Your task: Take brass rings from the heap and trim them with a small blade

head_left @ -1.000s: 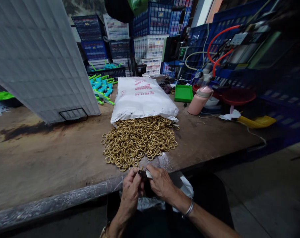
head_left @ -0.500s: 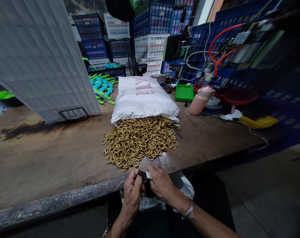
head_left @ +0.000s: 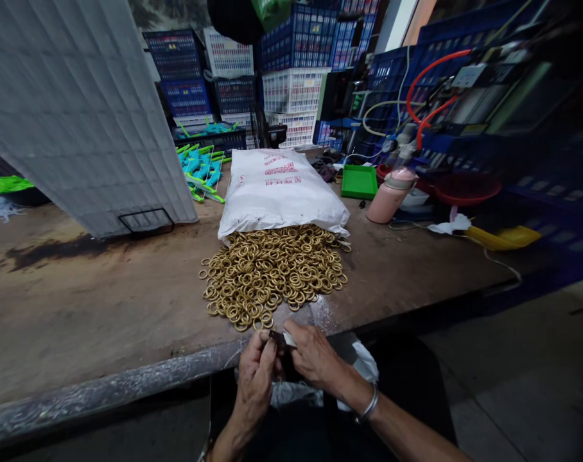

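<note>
At the table's front edge my left hand [head_left: 257,375] is closed, thumb pressed against the fingers. What it pinches is too small and hidden to make out. Beside it, my right hand [head_left: 318,359] grips a short dark blade-like tool with a white part [head_left: 289,339], which looks like a small knife. The dark end meets the left fingertips. Just beyond both hands lies a heap of gold-coloured rings [head_left: 277,273]. It spills from the mouth of a white sack with red print [head_left: 282,199], lying flat on the table.
A grey corrugated panel [head_left: 89,115] stands at left. To the right are a green tray [head_left: 359,182], a pink bottle [head_left: 390,197] and a yellow scoop-like piece [head_left: 506,237]. Turquoise and green parts [head_left: 202,170] lie behind the panel. Stacked crates [head_left: 296,90] fill the back.
The dark tool has tilted slightly at the left fingertips. Both hands stay in nearly the same place, and the view has shifted a little.
</note>
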Tool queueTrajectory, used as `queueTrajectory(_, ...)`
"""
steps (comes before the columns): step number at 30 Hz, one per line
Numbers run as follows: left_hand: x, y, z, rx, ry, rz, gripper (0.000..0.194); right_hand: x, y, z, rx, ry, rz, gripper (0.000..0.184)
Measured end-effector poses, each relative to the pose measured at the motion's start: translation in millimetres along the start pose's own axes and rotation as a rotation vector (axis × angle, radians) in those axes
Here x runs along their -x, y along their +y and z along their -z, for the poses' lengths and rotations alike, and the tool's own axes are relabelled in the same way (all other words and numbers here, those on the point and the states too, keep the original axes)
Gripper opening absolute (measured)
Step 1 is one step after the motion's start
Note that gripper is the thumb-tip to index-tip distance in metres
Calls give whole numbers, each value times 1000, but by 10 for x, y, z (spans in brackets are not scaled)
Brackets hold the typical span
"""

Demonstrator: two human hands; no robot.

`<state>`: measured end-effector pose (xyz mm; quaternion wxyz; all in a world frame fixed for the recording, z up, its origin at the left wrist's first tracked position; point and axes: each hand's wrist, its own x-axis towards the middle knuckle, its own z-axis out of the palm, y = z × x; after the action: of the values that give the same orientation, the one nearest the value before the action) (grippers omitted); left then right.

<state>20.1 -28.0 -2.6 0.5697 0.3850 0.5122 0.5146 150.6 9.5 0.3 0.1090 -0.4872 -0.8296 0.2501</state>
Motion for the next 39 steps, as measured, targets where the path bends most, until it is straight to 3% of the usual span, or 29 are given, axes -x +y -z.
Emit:
queueTrajectory(6, 101, -7, 33, 39, -26, -3, 25, 10, -12, 55, 105, -65, -51, 25)
queueTrajectory(12, 165, 36, 7, 306, -135, 87, 23, -121, -9, 98, 204, 30, -153, 27)
queueTrajectory(17, 82, -7, 81, 481, -88, 165, 19, -360, -65, 37, 207, 134, -151, 28)
queueTrajectory(21, 71, 27, 128, 579, -63, 213, 10, -496, -58, -27, 277, 131, -171, 23)
queueTrajectory(28, 18, 68, 162, 747, -53, 363, 13, -575, -6, -66, 349, 113, -192, 20)
queueTrajectory(35, -89, 85, 121, 671, 19, 380, 23, -541, 18, -13, 271, 151, -209, 25)
queueTrajectory(39, -133, 104, 55, 554, 7, 320, 29, -509, 90, 27, 150, 258, -210, 26)
